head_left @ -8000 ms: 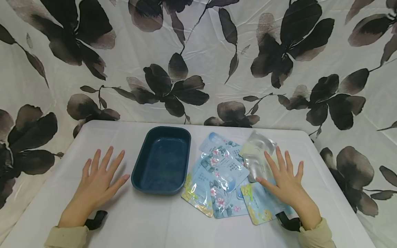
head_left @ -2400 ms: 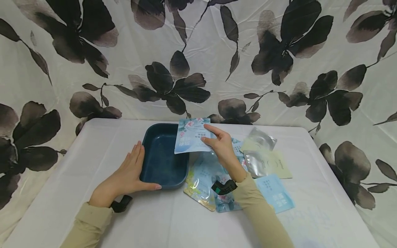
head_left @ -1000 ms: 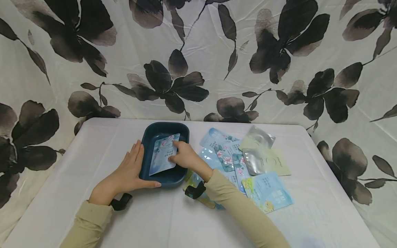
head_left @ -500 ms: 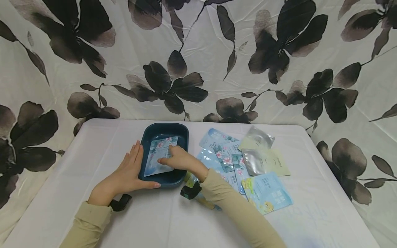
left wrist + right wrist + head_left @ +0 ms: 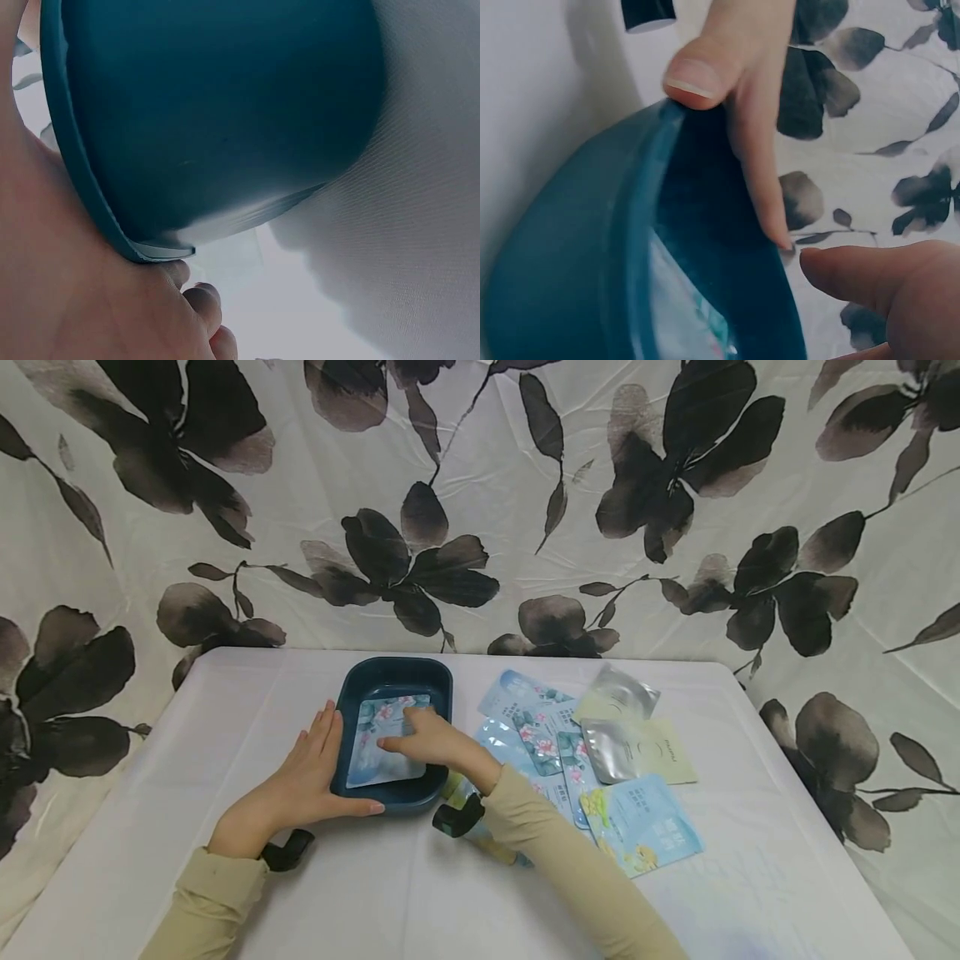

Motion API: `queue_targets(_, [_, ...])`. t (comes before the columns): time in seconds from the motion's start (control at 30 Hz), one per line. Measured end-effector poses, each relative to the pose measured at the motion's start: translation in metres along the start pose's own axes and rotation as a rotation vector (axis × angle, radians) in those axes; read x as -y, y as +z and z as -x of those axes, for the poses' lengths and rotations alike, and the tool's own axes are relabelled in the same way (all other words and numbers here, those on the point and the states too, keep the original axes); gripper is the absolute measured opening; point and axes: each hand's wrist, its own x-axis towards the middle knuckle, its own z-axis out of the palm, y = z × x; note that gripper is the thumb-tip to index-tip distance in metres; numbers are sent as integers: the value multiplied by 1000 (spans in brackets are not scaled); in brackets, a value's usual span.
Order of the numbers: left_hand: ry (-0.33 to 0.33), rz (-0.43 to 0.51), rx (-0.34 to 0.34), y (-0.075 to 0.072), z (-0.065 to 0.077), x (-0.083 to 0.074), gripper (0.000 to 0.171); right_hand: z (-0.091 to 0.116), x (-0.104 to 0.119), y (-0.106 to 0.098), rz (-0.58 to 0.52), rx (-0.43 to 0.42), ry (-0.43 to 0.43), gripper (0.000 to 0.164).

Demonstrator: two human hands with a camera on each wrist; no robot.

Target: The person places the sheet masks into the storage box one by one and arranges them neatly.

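Observation:
A dark blue-green rectangular tray [image 5: 440, 677] stands on the white table. My left hand [image 5: 292, 781] rests against its left side, fingers straight and thumb spread along the near edge; the left wrist view has the palm touching the tray's rim [image 5: 75, 165]. Flat inside lies a light-blue facial mask packet [image 5: 378, 760] with pink flowers. Over that packet's right side is my right hand [image 5: 435, 743], thumb and forefinger apart. In the right wrist view the right thumb [image 5: 855, 274] is off the packet, seen partly behind the tray wall. The other right fingers are mostly hidden.
Right of the tray, several facial mask packets [image 5: 540, 735] overlap in a loose pile. A silver and pale-green packet [image 5: 615, 756] and a blue one with yellow print [image 5: 645, 827] lie at its right. My right sleeve covers part of it. Floral cloth hangs behind.
The right hand has carried the flowered packet from the pile into the tray, where it now lies flat and released. Earlier, the left hand moved right to the tray and has stayed there.

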Motion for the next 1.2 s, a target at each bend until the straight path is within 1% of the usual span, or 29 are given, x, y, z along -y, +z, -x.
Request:
queue_targets(0.13, [-5, -8, -3, 0, -1, -1, 143, 4, -1, -8, -55, -4, -4, 76])
queue_targets(0.23, [-11, -15, -5, 0, -1, -1, 143, 9, -2, -16, -105, -5, -24, 74])
queue_targets(0.37, [-17, -19, -7, 0, -1, -2, 144, 17, -4, -30, -184, 8, -64, 71])
queue_targets(0.5, [-25, -16, -10, 0, -1, -3, 144, 25, -7, -45, -236, 1, -79, 67])
queue_targets(0.7, [-37, -18, -10, 0, -1, -2, 145, 39, -14, -68, -266, -73, -84, 63])
queue_targets(0.9, [-42, -19, -8, 1, -2, -1, 147, 55, -27, -88, -302, -152, -93, 57])
queue_targets(1.0, [-42, -15, -7, 1, -2, -1, 148, 63, -37, -97, -335, -183, -129, 54])
queue_targets(1.13, [-43, -5, -8, 2, -1, -1, 148, 77, -51, -108, -387, -214, -209, 50])
queue_targets(1.2, [-45, -4, -7, 3, -1, -1, 148, 85, -59, -114, -405, -236, -229, 47])
